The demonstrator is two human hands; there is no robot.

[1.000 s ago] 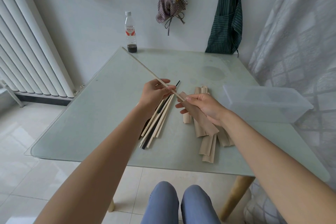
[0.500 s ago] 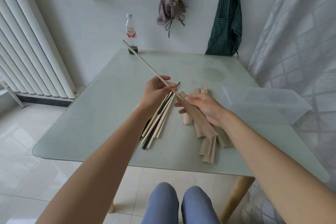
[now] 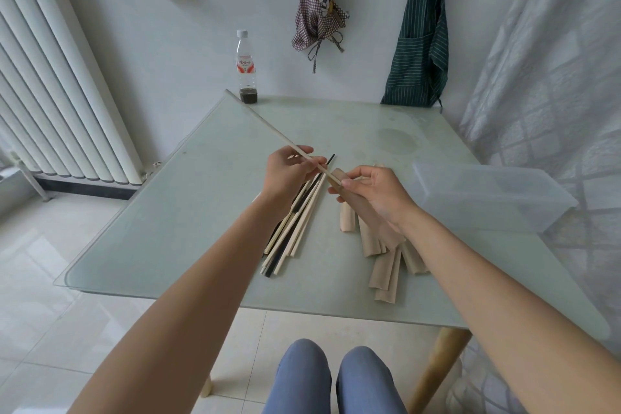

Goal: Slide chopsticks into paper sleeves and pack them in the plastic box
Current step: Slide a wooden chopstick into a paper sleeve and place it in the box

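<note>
My left hand (image 3: 291, 173) pinches a pale wooden chopstick (image 3: 265, 123) that slants up and away to the left. Its near tip sits at the mouth of a brown paper sleeve (image 3: 366, 208), which my right hand (image 3: 376, 193) grips above the table. Under my hands lies a bundle of loose chopsticks (image 3: 295, 228), mostly pale with a black one among them. Several empty paper sleeves (image 3: 383, 265) lie to its right. The clear plastic box (image 3: 487, 195) stands empty at the table's right side.
A glass table (image 3: 188, 212) holds everything. A plastic bottle (image 3: 246, 67) stands at its far edge by the wall. A white radiator (image 3: 57, 77) is at left, a curtain (image 3: 554, 60) at right, aprons hang on the wall. My knees (image 3: 332, 380) are below the near edge.
The chopstick's far end has dropped lower. My right hand has lifted the sleeve's mouth up to the chopstick's near tip.
</note>
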